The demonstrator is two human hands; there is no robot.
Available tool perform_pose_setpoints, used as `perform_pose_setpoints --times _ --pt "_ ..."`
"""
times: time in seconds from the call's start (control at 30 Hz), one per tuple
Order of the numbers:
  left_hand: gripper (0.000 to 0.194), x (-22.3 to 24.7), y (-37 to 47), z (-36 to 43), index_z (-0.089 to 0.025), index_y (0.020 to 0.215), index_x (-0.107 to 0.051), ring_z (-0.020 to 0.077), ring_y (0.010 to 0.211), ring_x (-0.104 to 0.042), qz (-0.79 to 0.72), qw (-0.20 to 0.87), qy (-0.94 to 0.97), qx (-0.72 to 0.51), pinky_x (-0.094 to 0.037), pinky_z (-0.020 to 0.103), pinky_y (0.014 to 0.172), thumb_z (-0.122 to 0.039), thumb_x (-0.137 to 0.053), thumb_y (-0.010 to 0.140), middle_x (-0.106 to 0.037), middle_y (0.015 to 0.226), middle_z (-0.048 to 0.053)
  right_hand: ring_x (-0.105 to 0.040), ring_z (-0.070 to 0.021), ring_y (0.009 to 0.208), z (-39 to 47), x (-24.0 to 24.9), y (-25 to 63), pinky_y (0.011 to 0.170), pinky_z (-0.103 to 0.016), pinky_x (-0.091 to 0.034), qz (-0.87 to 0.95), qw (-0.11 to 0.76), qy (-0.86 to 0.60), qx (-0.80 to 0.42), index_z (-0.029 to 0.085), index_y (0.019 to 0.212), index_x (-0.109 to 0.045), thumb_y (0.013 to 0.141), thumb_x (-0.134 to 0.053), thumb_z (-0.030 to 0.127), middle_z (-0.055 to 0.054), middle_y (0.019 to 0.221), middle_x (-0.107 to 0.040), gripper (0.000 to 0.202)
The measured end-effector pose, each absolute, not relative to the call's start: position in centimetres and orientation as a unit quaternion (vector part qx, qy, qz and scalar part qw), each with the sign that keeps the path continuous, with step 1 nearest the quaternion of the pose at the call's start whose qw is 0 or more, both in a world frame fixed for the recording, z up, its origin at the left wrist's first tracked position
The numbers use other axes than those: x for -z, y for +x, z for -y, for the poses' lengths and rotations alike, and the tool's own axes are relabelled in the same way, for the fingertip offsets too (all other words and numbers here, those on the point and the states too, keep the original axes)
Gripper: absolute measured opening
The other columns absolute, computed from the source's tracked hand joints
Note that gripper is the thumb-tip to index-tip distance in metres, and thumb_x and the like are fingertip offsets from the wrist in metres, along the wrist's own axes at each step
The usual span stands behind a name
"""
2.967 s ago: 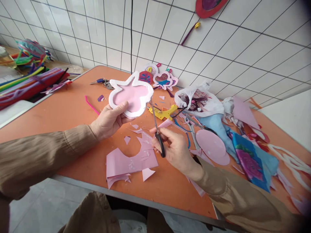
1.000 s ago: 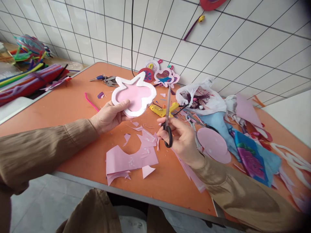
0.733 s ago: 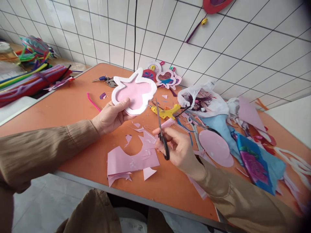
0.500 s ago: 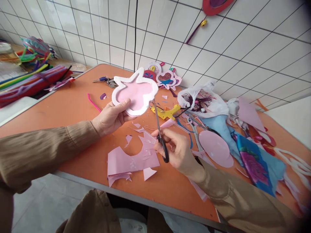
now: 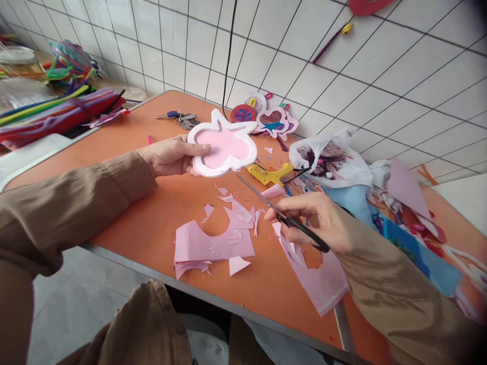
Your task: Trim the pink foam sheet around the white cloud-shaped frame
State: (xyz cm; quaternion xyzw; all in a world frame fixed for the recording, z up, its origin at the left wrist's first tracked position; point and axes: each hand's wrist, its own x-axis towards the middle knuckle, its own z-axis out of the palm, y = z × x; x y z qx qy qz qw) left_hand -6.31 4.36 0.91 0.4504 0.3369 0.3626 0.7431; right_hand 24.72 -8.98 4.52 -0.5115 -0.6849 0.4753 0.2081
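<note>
My left hand (image 5: 173,153) pinches the left edge of a pink foam cutout (image 5: 222,147) with a thick white raised border, thumb on top and fingers beneath. It is held up above the orange table. In my right hand (image 5: 315,218) is a pair of black-handled scissors (image 5: 279,213), the blades pointing up and left toward the cutout's lower edge but apart from it. The blades look closed together. Below lie pink foam offcuts (image 5: 213,246) and a small pink triangle (image 5: 239,265). Another pink sheet (image 5: 315,284) with a cut-away notch rests under my right hand.
Behind the cutout are a yellow glue gun (image 5: 270,175), finished charms (image 5: 272,121) and keys (image 5: 186,120). A white plastic bag (image 5: 331,157) and blue cloth (image 5: 350,200) sit at right. Pipe cleaners (image 5: 68,114) lie at far left. A black cable (image 5: 230,56) hangs along the tiled wall.
The cutout has turned clockwise and flattened in my left hand. My right hand has drawn the scissors away from its edge, down and right. The whole view has shifted slightly.
</note>
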Motion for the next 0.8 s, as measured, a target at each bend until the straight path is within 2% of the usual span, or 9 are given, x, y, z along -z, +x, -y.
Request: perform_pose_setpoints --times 0.1,0.17,0.3,0.4,0.53,0.63,0.8 --pt "0.032 -1.2 -6.1 -3.9 -0.010 0.125 -0.078 0.0246 0.093 -0.081 -0.345 0.744 0.454 -0.349 -0.067 0.035 0.089 -0.011 -0.080 0.094 -0.084 0.105 0.012 -0.042 -0.0124 0.063 8.7 -4.6 24.8 0.059 -0.028 -0.034 0.722 0.155 -0.503 -0.449 0.014 0.091 -0.080 0.075 -0.077 0.036 0.003 0.063 -0.047 0.027" --pt "0.030 -1.1 -6.1 -4.0 -0.009 0.125 -0.077 0.0227 0.088 -0.080 -0.337 0.746 0.459 -0.344 -0.065 0.035 0.091 -0.012 -0.079 0.095 -0.083 0.101 0.010 -0.039 -0.0117 0.063 8.7 -4.8 24.5 0.060 -0.028 -0.031 0.725 0.137 -0.501 -0.452 0.014 0.089 -0.079 0.076 -0.076 0.038 0.004 0.063 -0.044 0.028" --pt "0.024 -0.7 -6.3 -4.4 -0.011 0.114 -0.078 0.0193 0.075 -0.077 -0.320 0.757 0.474 -0.316 -0.065 0.029 0.077 -0.016 -0.084 0.092 -0.082 0.091 0.007 -0.037 -0.0100 0.059 9.1 -5.2 24.0 0.058 -0.027 -0.028 0.677 0.126 -0.525 -0.500 0.013 0.093 -0.077 0.073 -0.078 0.040 0.005 0.062 -0.043 0.034" --pt "0.021 -0.6 -6.5 -4.7 -0.010 0.113 -0.078 0.0175 0.071 -0.077 -0.328 0.752 0.485 -0.303 -0.064 0.025 0.069 -0.013 -0.081 0.092 -0.082 0.090 0.007 -0.042 -0.0095 0.056 9.4 -5.6 23.8 0.056 -0.026 -0.033 0.629 0.122 -0.549 -0.536 0.013 0.094 -0.076 0.072 -0.082 0.039 0.004 0.061 -0.050 0.035" --pt "0.027 -0.5 -6.6 -4.9 -0.009 0.119 -0.078 0.0177 0.072 -0.078 -0.321 0.750 0.496 -0.297 -0.066 0.025 0.068 -0.012 -0.080 0.092 -0.083 0.095 0.009 -0.053 -0.0107 0.055 9.5 -5.9 23.7 0.054 -0.024 -0.045 0.596 0.125 -0.567 -0.555 0.014 0.094 -0.077 0.070 -0.083 0.038 0.003 0.062 -0.056 0.034" --pt "0.029 -0.4 -6.7 -5.0 -0.010 0.118 -0.078 0.0180 0.073 -0.078 -0.312 0.753 0.500 -0.292 -0.066 0.025 0.067 -0.013 -0.082 0.090 -0.083 0.096 0.009 -0.055 -0.0100 0.054 9.5 -6.0 23.6 0.053 -0.022 -0.046 0.590 0.132 -0.568 -0.559 0.013 0.092 -0.078 0.069 -0.084 0.037 0.003 0.061 -0.057 0.033" --pt "0.034 -0.4 -6.7 -5.0 -0.007 0.129 -0.074 0.0159 0.072 -0.078 -0.320 0.745 0.514 -0.280 -0.065 0.023 0.068 -0.009 -0.075 0.095 -0.082 0.094 0.008 -0.055 -0.0092 0.053 9.6 -6.3 23.3 0.052 -0.021 -0.049 0.586 0.132 -0.574 -0.557 0.013 0.091 -0.079 0.067 -0.083 0.034 0.005 0.059 -0.054 0.033"
